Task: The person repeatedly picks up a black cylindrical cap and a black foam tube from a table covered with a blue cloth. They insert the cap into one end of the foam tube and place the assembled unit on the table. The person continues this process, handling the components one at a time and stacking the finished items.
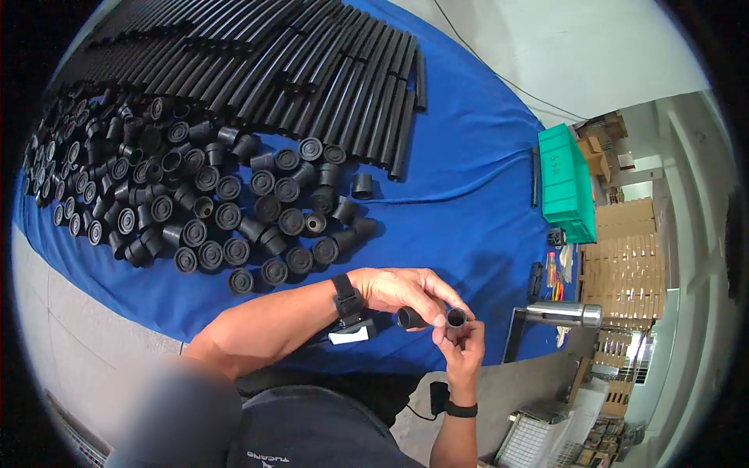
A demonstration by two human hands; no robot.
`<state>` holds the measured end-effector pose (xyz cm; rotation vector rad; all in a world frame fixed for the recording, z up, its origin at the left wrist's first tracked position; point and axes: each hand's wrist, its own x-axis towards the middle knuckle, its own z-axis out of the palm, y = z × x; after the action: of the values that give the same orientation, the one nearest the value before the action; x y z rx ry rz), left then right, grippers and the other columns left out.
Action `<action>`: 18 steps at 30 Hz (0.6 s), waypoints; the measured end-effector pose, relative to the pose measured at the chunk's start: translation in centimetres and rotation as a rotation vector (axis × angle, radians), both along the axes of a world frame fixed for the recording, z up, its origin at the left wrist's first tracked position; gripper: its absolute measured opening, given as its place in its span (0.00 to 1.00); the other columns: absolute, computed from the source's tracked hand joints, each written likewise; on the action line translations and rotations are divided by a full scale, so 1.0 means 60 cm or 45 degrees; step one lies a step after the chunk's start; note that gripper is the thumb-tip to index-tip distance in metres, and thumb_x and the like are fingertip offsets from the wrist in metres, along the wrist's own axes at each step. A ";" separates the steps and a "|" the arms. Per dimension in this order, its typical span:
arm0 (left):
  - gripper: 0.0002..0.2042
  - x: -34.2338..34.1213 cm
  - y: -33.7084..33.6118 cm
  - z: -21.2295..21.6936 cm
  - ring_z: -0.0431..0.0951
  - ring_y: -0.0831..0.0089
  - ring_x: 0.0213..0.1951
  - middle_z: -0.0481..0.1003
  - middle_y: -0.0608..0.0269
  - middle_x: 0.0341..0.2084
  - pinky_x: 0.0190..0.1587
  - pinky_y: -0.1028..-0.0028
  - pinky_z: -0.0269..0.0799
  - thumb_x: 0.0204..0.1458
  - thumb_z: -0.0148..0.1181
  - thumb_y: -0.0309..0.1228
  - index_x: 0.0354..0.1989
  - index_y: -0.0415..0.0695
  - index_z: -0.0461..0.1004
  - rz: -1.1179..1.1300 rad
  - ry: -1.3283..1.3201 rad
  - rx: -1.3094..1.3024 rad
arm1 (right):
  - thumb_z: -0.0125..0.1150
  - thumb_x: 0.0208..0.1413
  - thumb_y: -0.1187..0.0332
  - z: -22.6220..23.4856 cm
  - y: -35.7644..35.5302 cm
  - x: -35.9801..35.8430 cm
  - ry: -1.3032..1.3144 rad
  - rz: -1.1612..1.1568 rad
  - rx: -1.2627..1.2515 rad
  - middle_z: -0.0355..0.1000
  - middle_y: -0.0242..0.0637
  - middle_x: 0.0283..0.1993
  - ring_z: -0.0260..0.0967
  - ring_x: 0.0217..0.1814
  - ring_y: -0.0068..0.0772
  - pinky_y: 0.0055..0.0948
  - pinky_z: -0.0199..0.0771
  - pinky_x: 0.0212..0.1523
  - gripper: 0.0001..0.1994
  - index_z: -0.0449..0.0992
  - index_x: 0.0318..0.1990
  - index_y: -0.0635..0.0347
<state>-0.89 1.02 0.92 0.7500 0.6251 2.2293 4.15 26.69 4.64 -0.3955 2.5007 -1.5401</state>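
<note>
Over the near edge of the blue-covered table, my two hands are close together. My left hand [396,290] is closed on a black plastic cap [407,318], its open end showing. Beside it, a hollow black tube [456,319] is gripped by the fingers of my right hand [466,351]; the tube is seen nearly end-on, so its length is hard to judge. My left thumb reaches across to the tube's rim. To the left lies a large pile of similar black caps [228,187], several with ringed round ends facing up.
Long black tubes [312,78] lie in rows at the far left on the blue cloth [460,218]. A green crate [566,179] stands at the right. Nearer are a silver metal cylinder [566,314] and some small tools [556,277]. Cardboard stacks [620,253] rise beyond.
</note>
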 end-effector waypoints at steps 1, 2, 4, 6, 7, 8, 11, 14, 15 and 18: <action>0.23 0.000 0.001 -0.002 0.79 0.78 0.29 0.84 0.55 0.33 0.28 0.79 0.70 0.56 0.67 0.29 0.60 0.37 0.75 -0.006 -0.010 0.011 | 0.71 0.56 0.69 0.001 -0.001 0.000 -0.008 0.009 -0.052 0.69 0.33 0.42 0.66 0.43 0.21 0.24 0.69 0.47 0.22 0.67 0.53 0.64; 0.22 -0.001 0.003 -0.004 0.79 0.78 0.29 0.84 0.55 0.33 0.28 0.79 0.70 0.57 0.67 0.29 0.60 0.38 0.76 0.006 -0.001 0.028 | 0.72 0.56 0.68 0.002 0.001 0.000 -0.006 0.020 -0.036 0.69 0.32 0.42 0.66 0.43 0.21 0.24 0.69 0.46 0.22 0.68 0.52 0.64; 0.22 -0.002 0.002 0.000 0.79 0.78 0.28 0.84 0.55 0.34 0.29 0.78 0.71 0.56 0.67 0.29 0.60 0.39 0.76 0.006 -0.009 0.034 | 0.72 0.56 0.68 0.006 0.009 -0.005 0.006 0.039 -0.004 0.69 0.30 0.41 0.64 0.41 0.20 0.23 0.68 0.45 0.20 0.69 0.51 0.64; 0.22 -0.004 0.002 -0.001 0.77 0.79 0.26 0.83 0.57 0.32 0.27 0.79 0.70 0.60 0.65 0.35 0.61 0.39 0.75 0.054 0.050 -0.001 | 0.69 0.60 0.66 0.010 0.012 -0.009 0.043 0.074 0.028 0.70 0.31 0.40 0.66 0.40 0.21 0.25 0.69 0.44 0.17 0.71 0.50 0.64; 0.22 -0.005 0.004 -0.003 0.76 0.80 0.24 0.83 0.58 0.30 0.26 0.79 0.69 0.62 0.63 0.38 0.60 0.40 0.75 0.120 -0.051 -0.032 | 0.67 0.62 0.65 0.012 0.010 -0.010 0.061 0.093 0.041 0.71 0.32 0.40 0.66 0.39 0.22 0.25 0.70 0.44 0.16 0.71 0.50 0.64; 0.21 -0.006 0.008 -0.004 0.75 0.80 0.23 0.82 0.59 0.29 0.24 0.79 0.67 0.63 0.61 0.41 0.60 0.40 0.75 0.187 -0.152 -0.062 | 0.65 0.64 0.63 0.012 0.004 -0.009 -0.056 -0.005 -0.122 0.71 0.32 0.40 0.67 0.37 0.23 0.26 0.72 0.42 0.16 0.71 0.51 0.64; 0.24 -0.018 0.010 -0.017 0.69 0.81 0.18 0.78 0.60 0.25 0.17 0.81 0.58 0.68 0.48 0.54 0.46 0.44 0.77 0.368 -0.444 -0.111 | 0.57 0.69 0.60 0.019 -0.023 -0.005 -0.400 -0.237 -0.482 0.71 0.34 0.37 0.69 0.33 0.25 0.29 0.74 0.35 0.16 0.71 0.53 0.65; 0.29 -0.022 0.007 -0.023 0.66 0.80 0.15 0.77 0.59 0.24 0.14 0.81 0.53 0.66 0.43 0.60 0.35 0.45 0.75 0.399 -0.533 -0.006 | 0.54 0.70 0.57 0.005 -0.006 -0.010 -0.641 -0.360 -0.546 0.69 0.33 0.34 0.67 0.27 0.24 0.28 0.72 0.24 0.20 0.71 0.54 0.67; 0.29 -0.020 0.012 -0.023 0.65 0.80 0.15 0.76 0.60 0.23 0.13 0.80 0.52 0.65 0.44 0.62 0.34 0.45 0.74 0.410 -0.534 -0.004 | 0.54 0.70 0.56 0.000 -0.004 -0.009 -0.675 -0.360 -0.549 0.69 0.33 0.33 0.67 0.27 0.24 0.27 0.72 0.24 0.20 0.71 0.55 0.68; 0.31 -0.020 0.013 -0.025 0.66 0.78 0.14 0.78 0.57 0.25 0.14 0.80 0.53 0.64 0.44 0.64 0.32 0.45 0.75 0.421 -0.568 0.013 | 0.55 0.70 0.55 -0.009 -0.001 -0.011 -0.755 -0.366 -0.558 0.69 0.33 0.33 0.67 0.27 0.24 0.27 0.71 0.23 0.21 0.70 0.55 0.68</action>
<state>-2.10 1.82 -0.57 0.1404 0.5410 2.5877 3.47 26.63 4.10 0.3468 1.8159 -1.9535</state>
